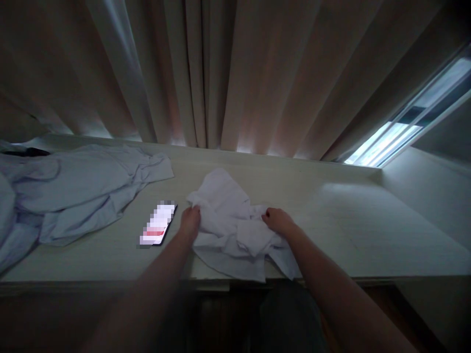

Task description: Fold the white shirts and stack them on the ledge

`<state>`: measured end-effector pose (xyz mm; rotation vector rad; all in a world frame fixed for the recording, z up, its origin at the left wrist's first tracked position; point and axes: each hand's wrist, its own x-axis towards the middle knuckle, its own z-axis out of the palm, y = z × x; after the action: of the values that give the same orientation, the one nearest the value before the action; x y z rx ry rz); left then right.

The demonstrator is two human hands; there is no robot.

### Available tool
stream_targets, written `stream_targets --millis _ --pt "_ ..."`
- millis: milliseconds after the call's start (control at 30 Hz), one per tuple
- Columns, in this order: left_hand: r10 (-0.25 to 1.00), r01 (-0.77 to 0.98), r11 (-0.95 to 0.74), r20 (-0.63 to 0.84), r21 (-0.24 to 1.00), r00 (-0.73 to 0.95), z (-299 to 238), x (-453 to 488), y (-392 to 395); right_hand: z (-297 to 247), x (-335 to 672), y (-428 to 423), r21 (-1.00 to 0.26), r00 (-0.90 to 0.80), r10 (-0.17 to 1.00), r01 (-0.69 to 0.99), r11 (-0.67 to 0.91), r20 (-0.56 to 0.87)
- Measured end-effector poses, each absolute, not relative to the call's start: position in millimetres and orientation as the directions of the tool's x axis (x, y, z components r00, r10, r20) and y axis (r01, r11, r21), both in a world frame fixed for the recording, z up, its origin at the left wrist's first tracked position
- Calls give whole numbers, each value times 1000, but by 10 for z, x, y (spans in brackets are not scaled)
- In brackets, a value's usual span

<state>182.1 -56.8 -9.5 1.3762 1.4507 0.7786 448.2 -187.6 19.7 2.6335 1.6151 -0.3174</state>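
A crumpled white cloth (230,220) lies on the pale ledge in front of me, its lower corners reaching the front edge. Whether it is a garment or a towel I cannot tell. My left hand (190,221) is closed on the cloth's left side. On the opposite side, my right hand (278,220) pinches the fabric near its upper right part. Between the hands the cloth is bunched in loose folds. A phone (159,223) with a lit, blurred-out screen lies just left of my left hand.
The pale ledge (342,235) runs from left to right, ending at a front edge near my legs. White garments (88,191) lie heaped at the left, with a dark item (31,152) behind them. Beige curtains (265,78) hang along the back; a window (397,132) shows at the right.
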Motion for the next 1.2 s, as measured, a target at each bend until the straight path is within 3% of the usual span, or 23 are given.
stream_targets --millis 67,133,200,267,333,433,567,700,833,967,1067,1133,1200 --pt "985 471 154 -172 869 -5 -87 1768 -590 149 4509 -1907 -44 421 893 901 -433 -158" --pt "999 577 36 -32 816 -17 -39 1788 -657 100 4496 -1900 -26 394 915 917 -397 -93" --pt "981 727 -186 170 661 97 22 1865 -751 46 4464 -1865 -38 383 920 921 -387 -87" --pt "904 791 -419 280 446 322 61 1967 -844 -14 4436 -1828 -70 399 906 909 -411 -140" --pt "795 727 -607 266 320 546 52 2061 -914 -68 4423 -1803 -105 389 904 906 -411 -177" --pt "666 615 -735 136 286 733 -35 2148 -964 -90 4435 -1783 -146 329 930 924 -353 -163" --pt "670 637 -715 20 289 742 -139 2154 -970 69 4504 -1720 -193 393 919 901 -388 -10" --pt "672 645 -715 11 267 740 -134 2121 -959 425 4563 -1628 -398 493 831 838 -374 257" --pt "713 649 -660 44 378 700 2 2146 -944 863 4489 -1582 -602 488 754 783 -155 440" --pt "857 505 -460 215 730 469 291 2242 -911 1172 4253 -1603 -723 405 756 678 128 514" --pt "927 179 -34 -36 983 374 478 2307 -896 1214 4000 -1678 -754 260 849 620 218 460" --pt "853 -12 261 -225 965 471 511 2317 -906 1149 3826 -1747 -757 79 928 605 247 365" --pt "801 -111 382 -268 918 536 462 2292 -928 1028 3681 -1807 -771 -116 971 590 238 211"
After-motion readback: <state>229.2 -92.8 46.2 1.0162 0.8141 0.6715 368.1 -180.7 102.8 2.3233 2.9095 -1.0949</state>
